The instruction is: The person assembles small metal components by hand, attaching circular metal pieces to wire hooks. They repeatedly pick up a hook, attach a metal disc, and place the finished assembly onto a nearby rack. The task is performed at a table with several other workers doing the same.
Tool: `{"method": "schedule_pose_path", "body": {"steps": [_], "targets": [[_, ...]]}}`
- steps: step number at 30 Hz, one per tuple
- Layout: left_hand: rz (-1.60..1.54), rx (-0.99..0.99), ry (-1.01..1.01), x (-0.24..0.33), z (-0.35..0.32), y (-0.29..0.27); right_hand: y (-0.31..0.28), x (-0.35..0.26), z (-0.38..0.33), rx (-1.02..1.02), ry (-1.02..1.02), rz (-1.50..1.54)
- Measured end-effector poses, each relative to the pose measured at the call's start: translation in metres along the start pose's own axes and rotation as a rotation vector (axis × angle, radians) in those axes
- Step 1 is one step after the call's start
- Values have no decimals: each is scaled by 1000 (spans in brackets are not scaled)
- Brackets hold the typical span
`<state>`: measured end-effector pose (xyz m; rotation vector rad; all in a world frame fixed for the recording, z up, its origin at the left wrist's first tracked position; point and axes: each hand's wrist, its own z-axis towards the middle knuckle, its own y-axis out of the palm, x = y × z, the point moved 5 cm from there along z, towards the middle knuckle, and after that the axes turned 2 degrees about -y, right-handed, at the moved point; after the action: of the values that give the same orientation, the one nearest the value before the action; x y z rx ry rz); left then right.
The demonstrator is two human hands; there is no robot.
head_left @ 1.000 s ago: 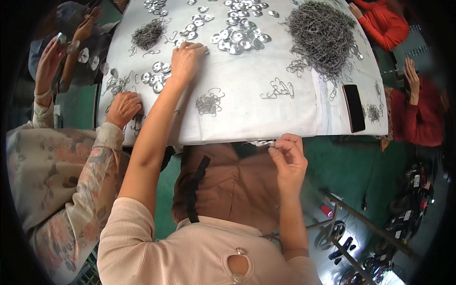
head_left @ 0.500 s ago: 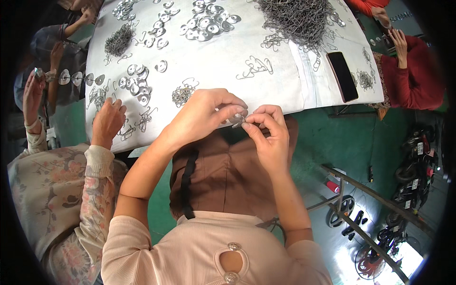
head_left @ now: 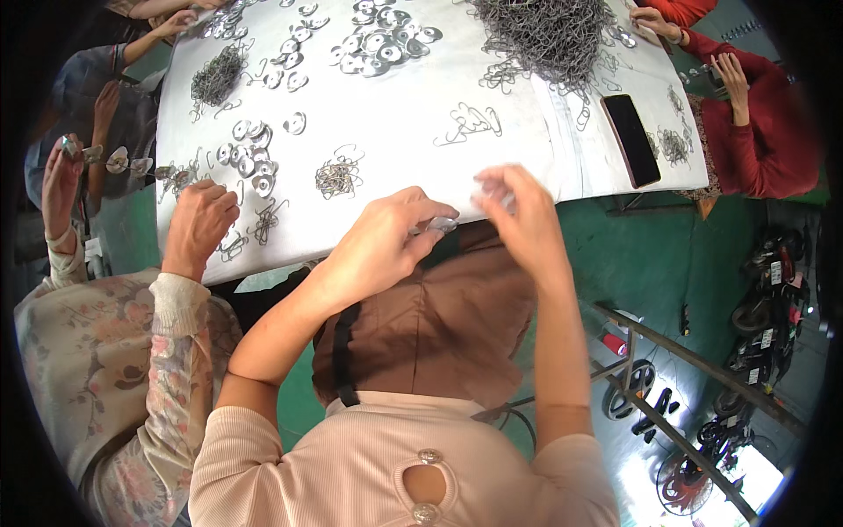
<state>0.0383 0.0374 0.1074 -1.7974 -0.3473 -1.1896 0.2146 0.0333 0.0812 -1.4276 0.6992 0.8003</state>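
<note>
My left hand (head_left: 386, 241) is closed at the table's near edge, pinching a shiny metal disc (head_left: 443, 225) between thumb and fingers. Part of the disc is hidden by the fingertips. To its right, my right hand (head_left: 524, 215) is raised at the table edge, thumb and fingers apart and blurred by motion; I see nothing in it. Beyond the hands lies a loose group of bent wire hooks (head_left: 471, 123). A small heap of wire hooks (head_left: 335, 179) rests on the white tabletop (head_left: 395, 132), left of centre.
A large pile of wire hooks (head_left: 549, 39) and domed metal discs (head_left: 382, 44) cover the far side. A dark phone (head_left: 630, 140) lies at the right. Beside me on the left, a co-worker's hand (head_left: 198, 224) works near more hooks. A metal frame (head_left: 694, 373) stands at lower right.
My right hand has come away from the disc and moved right and slightly up. My left hand keeps the disc and has dipped slightly. A co-worker's hand has reached onto the table's far right.
</note>
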Motion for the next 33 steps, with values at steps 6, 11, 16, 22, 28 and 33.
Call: {"method": "schedule_pose_path", "body": {"steps": [6,11,16,22,28,33], "targets": [[-135,54,-32,-2,-10,10,16,33,102,20,47,-492],[-193,102,-104,-12,-22,11,42,41,126,-92,51,-690],[-236,147,-96,-12,-21,10,20,69,109,-185,152,153],[-293,243,-121,-22,-23,11,24,22,23,-134,368,801],[-279,257,-101,-20,-20,12,33,-3,-41,34,284,678],[-331,268,-88,-15,-20,13,34,-15,-39,192,164,431]]}}
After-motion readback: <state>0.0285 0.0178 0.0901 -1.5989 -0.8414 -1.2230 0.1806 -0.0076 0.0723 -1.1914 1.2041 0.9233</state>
